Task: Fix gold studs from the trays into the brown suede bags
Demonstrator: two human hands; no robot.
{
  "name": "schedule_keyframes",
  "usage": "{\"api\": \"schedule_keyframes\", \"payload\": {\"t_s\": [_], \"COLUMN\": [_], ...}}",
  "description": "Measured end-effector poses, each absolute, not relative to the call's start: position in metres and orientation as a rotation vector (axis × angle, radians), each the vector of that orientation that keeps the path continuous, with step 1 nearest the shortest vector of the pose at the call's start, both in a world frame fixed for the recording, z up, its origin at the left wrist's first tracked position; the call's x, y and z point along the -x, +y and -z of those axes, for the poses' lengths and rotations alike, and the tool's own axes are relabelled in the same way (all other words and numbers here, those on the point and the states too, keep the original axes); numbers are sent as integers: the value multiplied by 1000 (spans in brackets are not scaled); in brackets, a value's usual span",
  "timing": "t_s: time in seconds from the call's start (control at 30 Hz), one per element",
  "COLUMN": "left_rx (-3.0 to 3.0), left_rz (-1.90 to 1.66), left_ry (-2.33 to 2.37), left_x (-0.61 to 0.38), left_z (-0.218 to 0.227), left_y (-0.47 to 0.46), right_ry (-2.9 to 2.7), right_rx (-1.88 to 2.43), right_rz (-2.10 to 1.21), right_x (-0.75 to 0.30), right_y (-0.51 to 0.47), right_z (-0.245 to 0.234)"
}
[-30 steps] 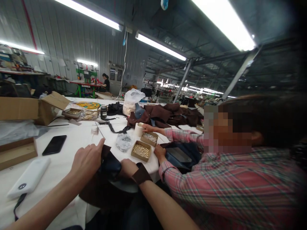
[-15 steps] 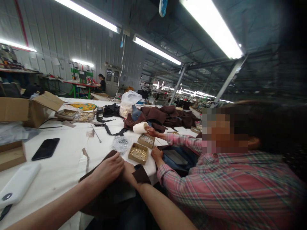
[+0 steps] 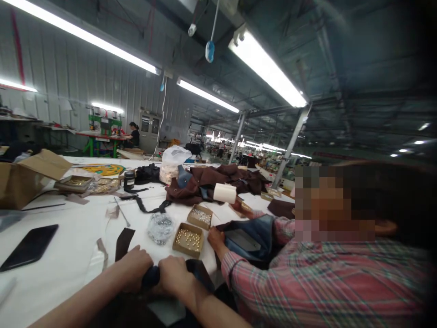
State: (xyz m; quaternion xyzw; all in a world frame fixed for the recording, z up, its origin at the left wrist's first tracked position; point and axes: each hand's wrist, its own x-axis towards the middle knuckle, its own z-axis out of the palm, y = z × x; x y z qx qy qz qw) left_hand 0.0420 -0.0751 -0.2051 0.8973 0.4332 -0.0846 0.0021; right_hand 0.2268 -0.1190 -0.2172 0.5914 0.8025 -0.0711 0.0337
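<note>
Both my hands are closed on a piece of dark brown and navy fabric [image 3: 124,242] at the front edge of the table. My left hand [image 3: 135,268] grips it on the left, where a brown flap sticks up beyond the fingers. Close beside it, my right hand [image 3: 175,273] is wrapped round the same piece, and navy cloth shows in the gap between the fists. The lower part of the fabric hangs in shadow over my lap. Just beyond my hands lie an open box of gold-coloured studs [image 3: 188,240] and a clear bag of silvery metal parts [image 3: 160,229].
To my right a co-worker in a plaid shirt [image 3: 307,278] handles blue fabric [image 3: 254,234] near a white roll [image 3: 224,193]. Brown fabric pieces [image 3: 211,180] are heaped behind. A box of silver studs [image 3: 200,216], a phone [image 3: 30,247] and a cardboard box [image 3: 34,175] share the table.
My fists have moved apart and turned, exposing navy cloth between them. The co-worker's far hand and the white roll have moved right. My view has tilted upward.
</note>
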Motion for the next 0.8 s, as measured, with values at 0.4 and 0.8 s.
{"api": "schedule_keyframes", "payload": {"t_s": [0.4,0.8], "left_rx": [-2728,-2516], "left_rz": [335,406], "left_ry": [1374,1315], "left_x": [-35,-17], "left_z": [209,189], "left_y": [-75,-93], "right_ry": [2451,2437], "right_rx": [-1489,-1596], "right_rz": [517,303], "right_x": [-265,-257], "right_y": [-106,-114], "right_z": [173,191]}}
